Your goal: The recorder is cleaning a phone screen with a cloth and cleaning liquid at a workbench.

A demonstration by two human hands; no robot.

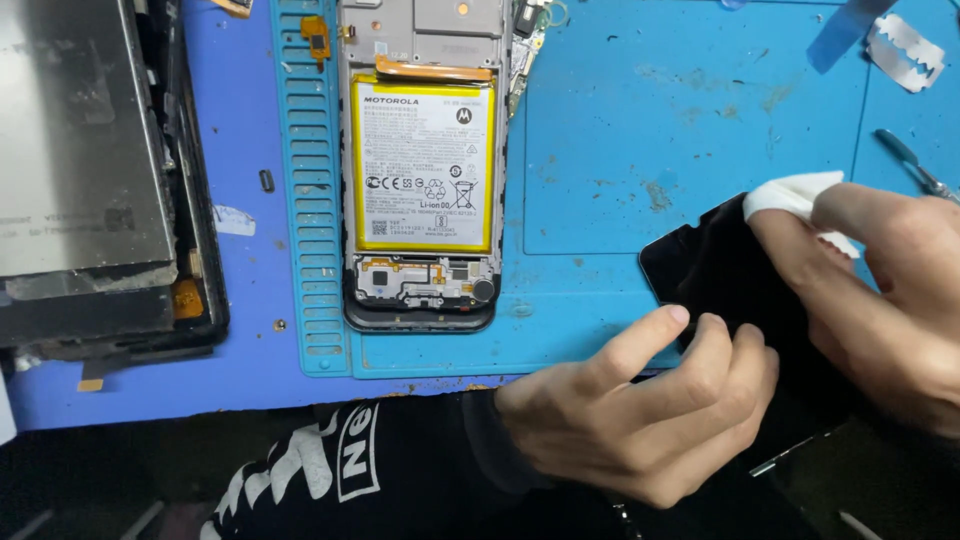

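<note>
The opened phone (420,170) lies face down on the blue work mat (600,130), at about 11 o'clock from the hands. Its back cover is off, so the frame acts as a shallow tray: a yellow-edged battery (423,165) with a white label fills the middle, an orange flex strip (432,71) crosses just above it, and a small circuit board (425,282) with a round dark part sits in the bottom bay. Along the mat's left edge runs a ribbed strip of slots (312,190). At 9 o'clock, on the blue bench (245,300), a larger opened device (90,180) shows a grey metal plate inside a black frame.

The black screen panel (720,275) is at 3 o'clock, overhanging the near edge of the mat. It is flat, dark and glossy, with a rounded corner at its upper left; its lower part is hidden by the hands. The left hand (630,410) steadies it from below, fingertips (675,318) pressed on its near edge, the grip curled loosely against the panel rather than closed round it. The right hand (880,300) grips a white cloth (795,195), pinched between the fingers and pressed on the panel's top corner.

At 1 o'clock a razor blade (905,50) lies on the mat, and metal tweezers (915,165) lie just below it, near the right hand.
</note>
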